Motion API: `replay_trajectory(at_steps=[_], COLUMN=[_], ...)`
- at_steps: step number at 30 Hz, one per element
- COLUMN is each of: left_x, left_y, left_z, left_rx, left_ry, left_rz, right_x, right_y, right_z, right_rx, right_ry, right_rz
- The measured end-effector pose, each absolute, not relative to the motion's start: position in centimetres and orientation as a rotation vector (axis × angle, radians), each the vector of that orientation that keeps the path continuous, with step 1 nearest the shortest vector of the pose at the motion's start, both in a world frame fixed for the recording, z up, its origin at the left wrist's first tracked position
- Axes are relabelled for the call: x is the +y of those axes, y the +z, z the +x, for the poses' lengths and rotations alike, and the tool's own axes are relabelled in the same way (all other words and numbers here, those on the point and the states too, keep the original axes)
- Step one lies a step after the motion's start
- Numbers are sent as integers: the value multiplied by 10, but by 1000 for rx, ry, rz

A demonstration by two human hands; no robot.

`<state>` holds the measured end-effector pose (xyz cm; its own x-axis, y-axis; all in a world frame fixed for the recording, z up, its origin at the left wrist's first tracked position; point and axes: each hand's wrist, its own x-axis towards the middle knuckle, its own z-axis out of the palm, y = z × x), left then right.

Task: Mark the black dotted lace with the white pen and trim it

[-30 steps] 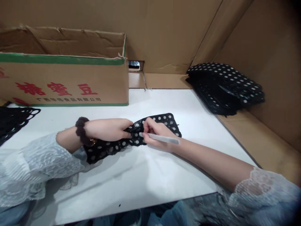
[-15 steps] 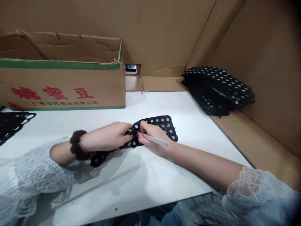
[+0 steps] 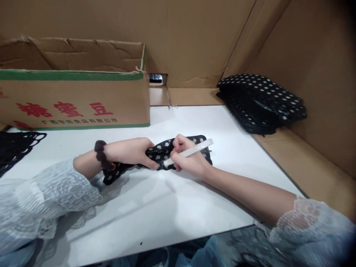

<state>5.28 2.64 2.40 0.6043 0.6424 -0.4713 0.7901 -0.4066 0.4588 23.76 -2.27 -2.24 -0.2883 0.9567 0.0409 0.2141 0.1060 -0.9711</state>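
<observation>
A black piece with pale dots (image 3: 159, 148), which looks like a folded sheet or fabric, lies on the white table under both hands. My left hand (image 3: 132, 151) grips its near edge, the thumb on top and the fingers curled over the far side. A dark fuzzy band circles that wrist. In my right hand (image 3: 191, 157), a slim white pen-like tool (image 3: 196, 148) is pinched between thumb and fingers. The tool slants down to the left, its tip at the dotted piece close to my left thumb. My right fingers hide part of the piece.
An open cardboard box (image 3: 80, 100) with green edges stands at the back left. A stack of black dotted pieces (image 3: 261, 104) leans at the back right against the cardboard wall (image 3: 311, 89). Black openwork material (image 3: 16, 148) lies at the left edge.
The white tool has swung from pointing down-right to pointing up-right, and its tip shows against the piece. My left thumb has moved down toward the piece's near edge.
</observation>
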Motion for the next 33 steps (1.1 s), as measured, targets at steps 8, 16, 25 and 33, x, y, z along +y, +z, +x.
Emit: replay_trajectory(at_steps=[8, 16, 25, 33], left_x=[28, 12, 5, 26], left_y=[26, 27, 31, 36], left_z=[51, 55, 53, 48], left_rx=[1059, 1101, 1100, 1108], left_ry=[-335, -137, -202, -391], left_rz=[1969, 1919, 2132, 2441], right_x=[-24, -27, -34, -34], right_y=[-26, -22, -21, -20], right_z=[234, 231, 226, 232], right_rx=[-1780, -1852, -2011, -1906], right_ry=[1090, 1003, 808, 910], right_rz=[-1203, -1237, -1334, -1232])
